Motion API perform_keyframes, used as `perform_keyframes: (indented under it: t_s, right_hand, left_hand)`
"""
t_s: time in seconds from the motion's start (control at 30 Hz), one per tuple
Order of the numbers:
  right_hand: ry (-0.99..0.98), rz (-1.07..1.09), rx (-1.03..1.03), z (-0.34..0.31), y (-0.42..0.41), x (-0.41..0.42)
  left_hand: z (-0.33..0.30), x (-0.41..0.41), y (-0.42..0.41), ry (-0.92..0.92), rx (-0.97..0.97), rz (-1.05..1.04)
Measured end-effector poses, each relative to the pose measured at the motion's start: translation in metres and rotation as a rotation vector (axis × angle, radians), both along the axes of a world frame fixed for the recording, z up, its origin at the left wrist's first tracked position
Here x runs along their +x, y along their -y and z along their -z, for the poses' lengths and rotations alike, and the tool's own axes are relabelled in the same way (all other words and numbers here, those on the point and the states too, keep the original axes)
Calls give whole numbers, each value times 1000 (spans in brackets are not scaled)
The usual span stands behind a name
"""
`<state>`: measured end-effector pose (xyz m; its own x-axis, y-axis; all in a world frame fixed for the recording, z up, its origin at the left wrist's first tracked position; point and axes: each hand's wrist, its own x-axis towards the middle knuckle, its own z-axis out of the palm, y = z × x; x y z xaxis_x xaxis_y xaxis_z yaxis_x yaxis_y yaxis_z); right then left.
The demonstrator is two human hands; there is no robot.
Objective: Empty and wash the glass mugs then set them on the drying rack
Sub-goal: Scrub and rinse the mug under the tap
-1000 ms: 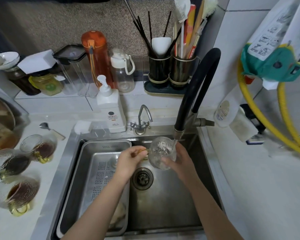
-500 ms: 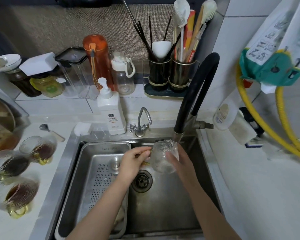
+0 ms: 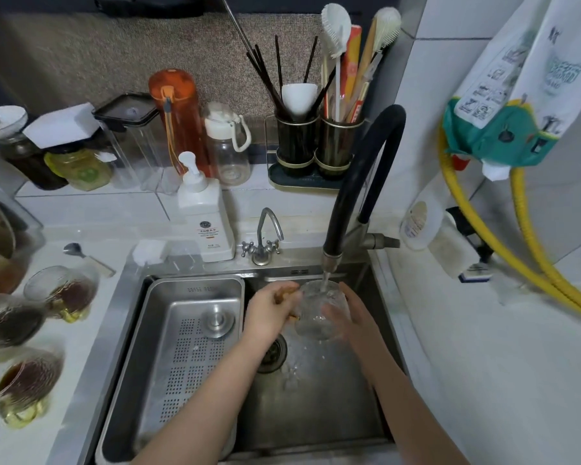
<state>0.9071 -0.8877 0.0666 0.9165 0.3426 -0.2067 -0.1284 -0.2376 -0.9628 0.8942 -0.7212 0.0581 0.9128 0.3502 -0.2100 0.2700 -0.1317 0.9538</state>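
Steel sink, white tiled counter. Both hands, left hand and right hand, grip a glass mug under the running black faucet. Three full mugs at left.

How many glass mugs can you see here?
4. One mug is held under the running tap over the sink by both hands. Three more, with dark liquid, stand on the counter at left: far, middle, near. Others may lie outside the view.

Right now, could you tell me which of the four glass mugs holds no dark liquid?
The clear glass mug held in both hands under the black faucet over the sink; the three gold-handled mugs on the left counter all still hold dark liquid.
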Motion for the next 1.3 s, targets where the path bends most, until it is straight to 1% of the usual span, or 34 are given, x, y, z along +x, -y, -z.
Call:
perform_keyframes:
  t_s: [0.03, 0.1, 0.2, 0.3, 0.4, 0.53, 0.6, 0.67, 0.7, 0.83, 0.87, 0.97, 1.07, 1.17, 1.23, 1.3]
  right_hand:
    - [-20, 19, -6, -1, 2, 0]
    - [-54, 74, 0, 2, 7, 2]
    - [-37, 136, -19, 4, 16, 2]
    - [-47, 180, 13, -2, 20, 1]
    - [-47, 173, 20, -11, 18, 4]
    - [-28, 115, -2, -16, 10, 14]
    - [-50, 109, 10, -20, 3, 19]
    - [-29, 53, -35, -23, -8, 25]
    - [-23, 28, -60, -24, -13, 25]
    - [-26, -50, -17, -19, -22, 19]
    - [-20, -52, -8, -16, -21, 16]
    - [36, -56, 29, -9, -12, 6]
    - [41, 8, 29, 6, 4, 0]
    - [93, -25, -10, 12, 12, -6]
    - [108, -50, -22, 12, 11, -2]
    - [112, -65, 0, 0, 9, 1]
  left_hand:
    - [-2, 1, 5, 9, 6, 15]
    - [-9, 4, 15, 41, 58, 109]
    - [-22, 8, 29, 121, 198, 283]
    - [-21, 14, 35, 135, 237, 333]
    - [-20, 19, 35, 157, 220, 302]
    - [-24, 18, 30, 159, 156, 177]
    - [-25, 15, 21, 120, 68, 120]
    - [-28, 9, 12, 87, -49, 61]
    - [-29, 6, 7, 77, -81, 32]
    - [-25, -4, -19, 16, -161, -88]
    - [-23, -6, -24, -9, -159, -81]
    - [-18, -13, -26, -36, -68, -26]
    - [-16, -20, -13, 16, -23, 30]
    - [-17, -27, -6, 39, 56, 74]
    - [-19, -28, -7, 31, 22, 70]
    - [-22, -23, -7, 8, -76, 40]
